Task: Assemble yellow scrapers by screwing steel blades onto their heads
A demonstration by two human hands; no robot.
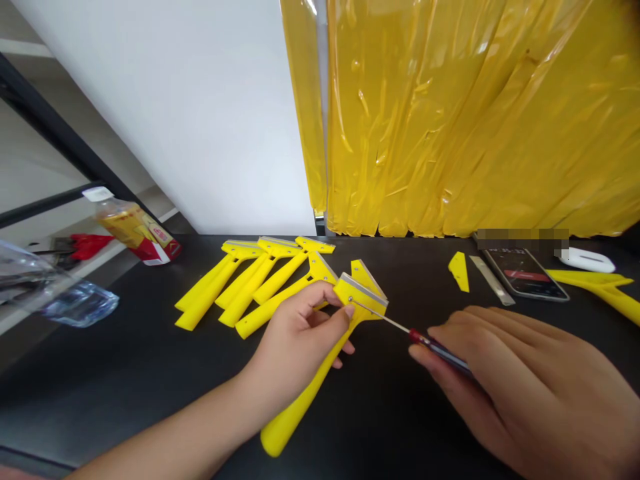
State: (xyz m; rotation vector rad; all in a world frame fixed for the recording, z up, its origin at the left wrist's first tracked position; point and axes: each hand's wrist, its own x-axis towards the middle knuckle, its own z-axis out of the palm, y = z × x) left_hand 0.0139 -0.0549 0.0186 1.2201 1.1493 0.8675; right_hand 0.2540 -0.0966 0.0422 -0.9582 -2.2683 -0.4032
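My left hand (305, 327) is closed round the neck of a yellow scraper (305, 397), whose long handle slants down toward me. Its wide head carries a metal blade strip along the top edge. In my right hand (530, 387) is a thin screwdriver (440, 350) with a red and dark handle. The shaft runs left, and its tip meets a small screw on the scraper head beside my left thumb. Behind the held scraper lies another yellow scraper head (370, 279), partly hidden. Several more yellow scrapers (245, 280) lie in a row left of my hand.
Right of centre lie a small yellow plate (460, 272), a metal blade strip (491, 280) and a phone (523, 272). Beyond are a white case (590, 260) and yellow handles (613, 287). Two bottles, one a drink bottle (135, 227), are at left. Yellow plastic curtain (465, 120) hangs behind the black table (165, 393).
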